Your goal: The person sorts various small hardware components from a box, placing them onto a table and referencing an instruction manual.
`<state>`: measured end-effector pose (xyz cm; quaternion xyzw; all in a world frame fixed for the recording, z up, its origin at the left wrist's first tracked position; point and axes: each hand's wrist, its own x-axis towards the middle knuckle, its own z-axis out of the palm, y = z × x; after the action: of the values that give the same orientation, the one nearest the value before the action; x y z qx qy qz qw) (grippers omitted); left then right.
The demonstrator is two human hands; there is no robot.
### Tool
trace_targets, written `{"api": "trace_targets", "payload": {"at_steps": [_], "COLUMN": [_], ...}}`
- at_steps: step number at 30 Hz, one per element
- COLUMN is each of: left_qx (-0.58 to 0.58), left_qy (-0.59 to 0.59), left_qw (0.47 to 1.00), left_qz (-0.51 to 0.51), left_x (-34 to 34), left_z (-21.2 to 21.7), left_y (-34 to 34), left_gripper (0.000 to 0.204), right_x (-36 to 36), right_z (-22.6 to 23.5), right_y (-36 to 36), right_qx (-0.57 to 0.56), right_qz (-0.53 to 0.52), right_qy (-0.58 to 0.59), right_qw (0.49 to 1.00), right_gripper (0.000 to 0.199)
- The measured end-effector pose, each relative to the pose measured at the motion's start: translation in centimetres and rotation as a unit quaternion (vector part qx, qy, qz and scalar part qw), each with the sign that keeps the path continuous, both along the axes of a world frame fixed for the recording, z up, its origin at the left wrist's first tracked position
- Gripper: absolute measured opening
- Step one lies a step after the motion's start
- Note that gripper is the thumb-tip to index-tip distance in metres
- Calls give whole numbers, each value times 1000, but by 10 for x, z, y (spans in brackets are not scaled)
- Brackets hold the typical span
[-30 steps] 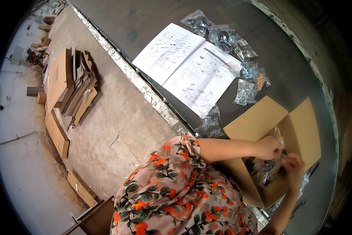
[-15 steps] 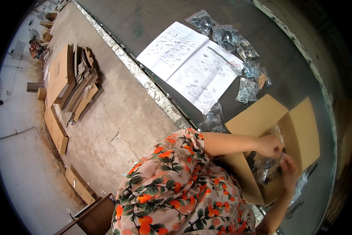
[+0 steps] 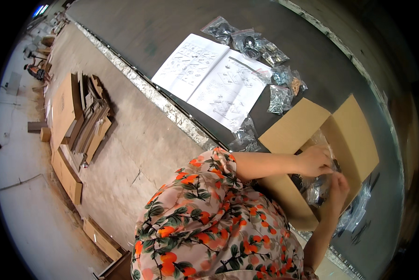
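An open cardboard box (image 3: 291, 198) with raised flaps stands at the right, on the dark work surface. Over its opening my left hand (image 3: 316, 161) and my right hand (image 3: 338, 186) meet, fingertips close together. Both are closed in a pinch on a clear plastic bag (image 3: 317, 191) whose film shows around and below the fingers. Dark parts are partly visible inside the box; the hands and film hide most of them.
An open printed booklet (image 3: 209, 84) lies beyond the box. Near it are several hardware bags (image 3: 280, 99). More clear plastic bags (image 3: 356, 212) lie right of the box. Flattened cardboard (image 3: 81, 116) is stacked on the floor at left, and a person (image 3: 36, 72) is far off.
The whole view has shifted slightly. My two hands stay together over the box, pinching the bag, with the right wrist turned a little.
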<state>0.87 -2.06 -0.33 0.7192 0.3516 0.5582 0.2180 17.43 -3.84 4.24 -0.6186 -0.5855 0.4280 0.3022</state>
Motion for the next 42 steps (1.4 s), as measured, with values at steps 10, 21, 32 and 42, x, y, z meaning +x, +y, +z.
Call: {"api": "trace_targets", "payload": {"at_steps": [10,21,32,42], "left_qx": [-293,-366,-306,-318], "left_qy": [79,160,210,261], "left_qw": [936,875,911,894], "left_qz": [-180,-274,-178,-178], "left_x": [0,9,6,2], "left_z": [5,4,3,14], "left_y": [7,13,8,6], "left_gripper": [25,22,20,23], "right_x": [-13,-6,-12,-22], "right_z": [-17,-33,-39,-38], "right_y": [-20,-41,-37,-39], "right_qx": [102,61,157,166], "right_qz": [-24,-110,-52,-65], "right_qy": [-29,79,-111,-134], "right_qw": [994,989,980,975], "right_gripper": [11,10,11,14]}}
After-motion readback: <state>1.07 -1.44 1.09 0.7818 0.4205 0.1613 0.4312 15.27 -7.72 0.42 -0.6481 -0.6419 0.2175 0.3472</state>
